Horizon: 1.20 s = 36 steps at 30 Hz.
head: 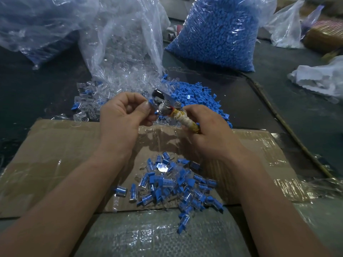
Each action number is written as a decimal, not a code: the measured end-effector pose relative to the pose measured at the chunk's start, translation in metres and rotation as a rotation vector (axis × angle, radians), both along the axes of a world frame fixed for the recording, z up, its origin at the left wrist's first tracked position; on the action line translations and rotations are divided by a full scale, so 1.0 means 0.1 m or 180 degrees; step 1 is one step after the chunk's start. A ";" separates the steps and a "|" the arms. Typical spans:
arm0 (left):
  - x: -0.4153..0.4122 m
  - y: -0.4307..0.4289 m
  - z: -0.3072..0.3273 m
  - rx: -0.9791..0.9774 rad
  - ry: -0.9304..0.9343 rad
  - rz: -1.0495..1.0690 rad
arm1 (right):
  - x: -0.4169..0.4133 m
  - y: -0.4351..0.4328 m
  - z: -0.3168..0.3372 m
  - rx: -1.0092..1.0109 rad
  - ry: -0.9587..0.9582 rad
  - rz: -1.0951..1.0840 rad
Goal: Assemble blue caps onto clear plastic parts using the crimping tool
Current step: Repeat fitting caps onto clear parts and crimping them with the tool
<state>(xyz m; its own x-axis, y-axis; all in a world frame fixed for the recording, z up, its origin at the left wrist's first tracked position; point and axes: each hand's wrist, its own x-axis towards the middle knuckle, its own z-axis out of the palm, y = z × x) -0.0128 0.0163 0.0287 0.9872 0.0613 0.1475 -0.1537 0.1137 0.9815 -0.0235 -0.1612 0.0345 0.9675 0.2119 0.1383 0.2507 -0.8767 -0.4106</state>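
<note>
Pinching a blue cap (150, 101) between thumb and curled fingers, the left hand (120, 115) holds it against the metal head of the crimping tool (167, 106). The right hand (209, 130) grips the tool's tape-wrapped handle, close beside the left. A clear part may sit under the cap, but blur hides it. Faint print on the woven sack (157, 236) nearest the camera is unreadable. Assembled pieces (176, 182) lie heaped on the taped cardboard (55, 154) between the forearms. Beyond the hands, loose clear parts (87, 101) spill from an open bag (122, 52) beside a pile of loose caps (196, 97), with a full bag of caps (219, 34) behind.
</note>
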 end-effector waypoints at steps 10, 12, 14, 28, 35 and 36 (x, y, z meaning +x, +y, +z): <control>-0.04 0.09 0.08 0.0541 0.0488 -0.1146 | 0.07 -0.25 0.04 -0.0281 0.0099 -0.0259; -0.06 0.09 0.09 0.0613 0.0565 -0.1512 | 0.06 -0.24 0.05 -0.0352 0.0169 -0.0131; -0.06 0.09 0.10 0.0722 0.0570 -0.1952 | 0.05 -0.22 0.05 -0.0317 0.0256 -0.0008; -0.06 0.11 0.08 0.0839 0.0527 -0.2055 | 0.03 -0.20 0.04 -0.0394 0.0892 0.0198; 0.08 0.07 -0.03 0.1309 0.0038 -0.0062 | 0.01 -0.26 0.08 0.0029 0.1111 0.0178; 0.09 0.06 -0.05 0.1579 -0.0085 0.0011 | 0.01 -0.25 0.08 0.0015 0.1057 0.0165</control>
